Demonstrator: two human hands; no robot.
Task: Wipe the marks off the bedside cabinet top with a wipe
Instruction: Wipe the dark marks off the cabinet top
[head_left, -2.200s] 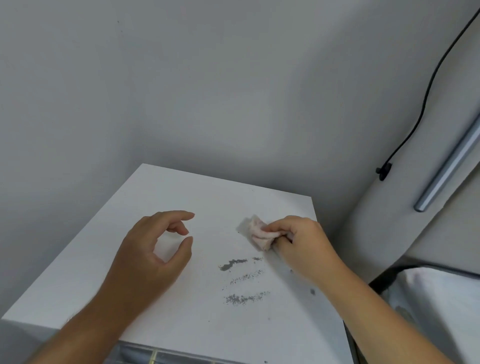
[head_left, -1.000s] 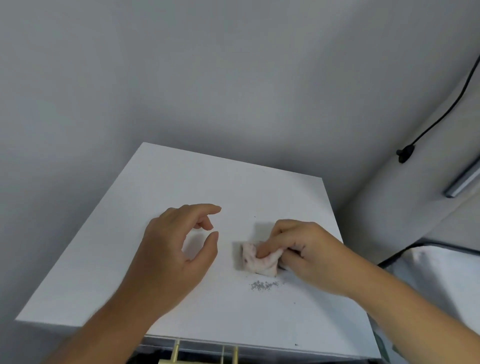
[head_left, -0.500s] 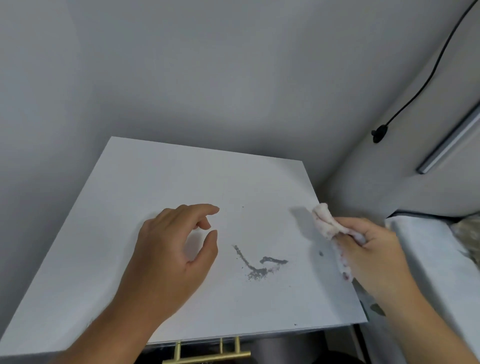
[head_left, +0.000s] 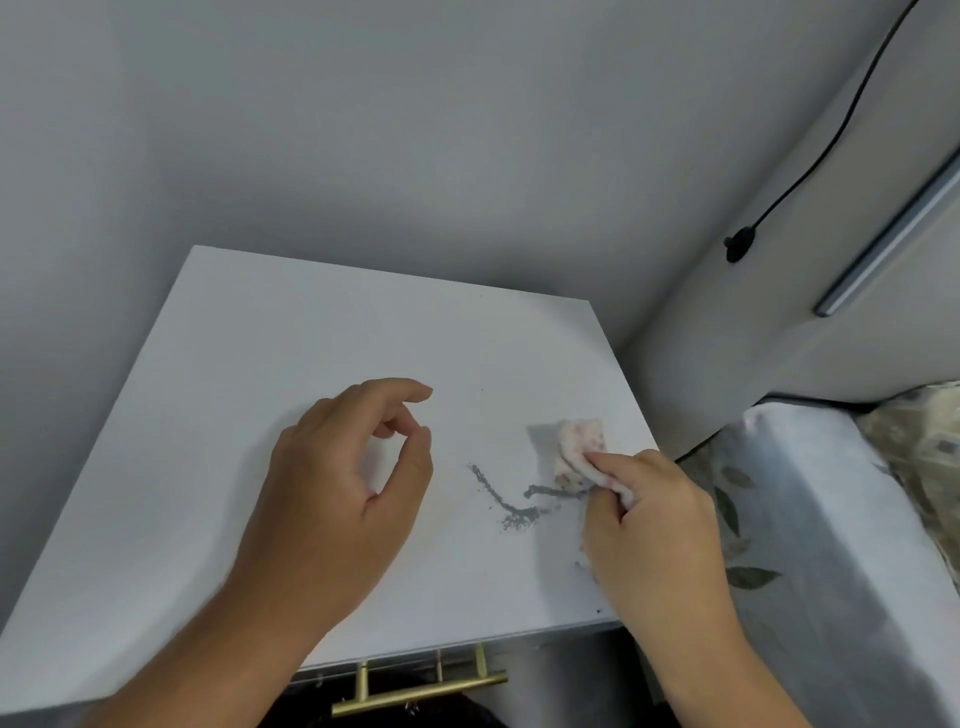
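The white cabinet top (head_left: 322, 364) fills the middle of the head view. Dark grey smeared marks (head_left: 511, 501) lie right of centre, a curved streak ending in a speckled patch. My right hand (head_left: 657, 525) pinches a crumpled pinkish-white wipe (head_left: 579, 449) and presses it onto the top at the right end of the marks, near the right edge. My left hand (head_left: 348, 483) rests on the top left of the marks, fingers curled and apart, holding nothing.
Grey walls close in behind and to the left. A brass drawer handle (head_left: 421, 691) shows below the front edge. A bed with leaf-patterned sheet (head_left: 810, 519) stands right of the cabinet. A black cable (head_left: 810, 171) and metal bar (head_left: 893, 228) run along the right panel.
My right hand has come back from beyond the right edge and set the wipe down at the right end of the smear. The left hand has stayed put.
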